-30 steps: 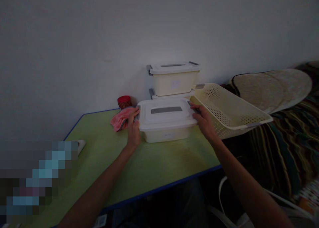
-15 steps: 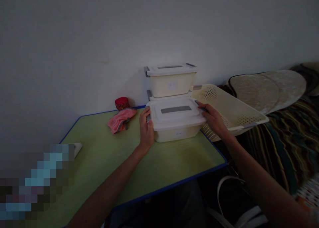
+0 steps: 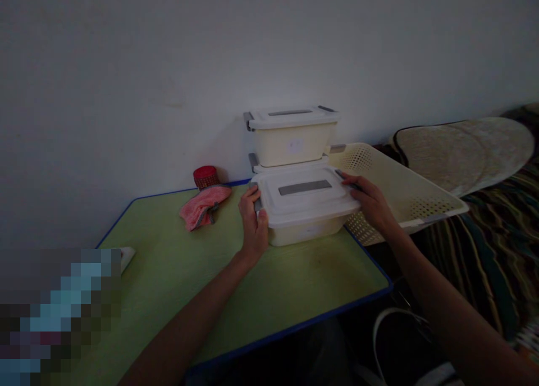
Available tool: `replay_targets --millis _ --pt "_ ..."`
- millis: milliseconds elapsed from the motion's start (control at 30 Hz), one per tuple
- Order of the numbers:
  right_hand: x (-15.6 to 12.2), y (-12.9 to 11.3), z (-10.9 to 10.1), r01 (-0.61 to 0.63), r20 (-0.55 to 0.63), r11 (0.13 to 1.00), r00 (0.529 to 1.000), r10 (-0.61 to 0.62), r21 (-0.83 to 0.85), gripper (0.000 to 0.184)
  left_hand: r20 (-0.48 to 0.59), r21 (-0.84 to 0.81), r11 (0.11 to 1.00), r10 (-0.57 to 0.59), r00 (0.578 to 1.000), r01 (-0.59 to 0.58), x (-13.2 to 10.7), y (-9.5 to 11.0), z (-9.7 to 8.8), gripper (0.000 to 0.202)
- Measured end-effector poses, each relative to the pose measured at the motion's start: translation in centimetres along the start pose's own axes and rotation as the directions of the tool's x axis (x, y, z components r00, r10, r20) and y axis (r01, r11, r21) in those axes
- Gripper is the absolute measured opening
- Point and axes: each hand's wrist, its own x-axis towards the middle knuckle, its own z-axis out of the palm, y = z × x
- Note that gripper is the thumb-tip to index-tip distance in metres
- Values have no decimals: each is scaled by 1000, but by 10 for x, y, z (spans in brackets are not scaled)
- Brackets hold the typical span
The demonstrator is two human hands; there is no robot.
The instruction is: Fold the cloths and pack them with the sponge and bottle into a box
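Note:
A white lidded storage box (image 3: 306, 206) with a grey handle strip stands on the green table (image 3: 219, 273) near its right edge. My left hand (image 3: 254, 223) is closed round the grey clip on the box's left end. My right hand (image 3: 370, 203) grips the clip on its right end. Right behind it, two more white lidded boxes (image 3: 292, 136) are stacked against the wall.
A pink cloth (image 3: 202, 206) lies left of the boxes, with a small red pot (image 3: 205, 177) behind it by the wall. A cream perforated basket (image 3: 400, 192) sits tilted off the table's right side. Patterned bedding and a cushion (image 3: 467, 150) lie further right.
The front box has slid to the right along the table, away from the pink cloth, with both hands staying on its end clips.

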Motion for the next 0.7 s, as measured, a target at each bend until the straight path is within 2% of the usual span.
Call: replay_targets --millis 133,267,400,467,533,633,700 --pt "2 3 0 -3 -1 1000 1000 3 4 20 2 10 1000 4 1000 -4 0 0 2 38" --pt "3 5 -4 20 38 999 999 -19 -39 20 53 25 1000 -9 999 8 0 2 -3 35" --pt "9 7 -17 45 158 994 987 -29 -101 19 159 80 997 -22 987 9 7 7 -16 28" --pt "18 9 -22 57 215 990 976 -27 -133 20 211 114 993 -48 976 25 16 7 -20 26" --pt "31 12 -22 53 200 987 980 -22 -153 23 234 117 989 -119 965 94 30 1 -20 30" --pt "56 15 -11 47 134 981 991 -22 -187 29 218 78 955 -297 930 287 58 -16 -9 45" --pt "71 17 0 51 145 981 989 -24 -187 35 207 81 949 -316 926 306 77 -31 2 56"
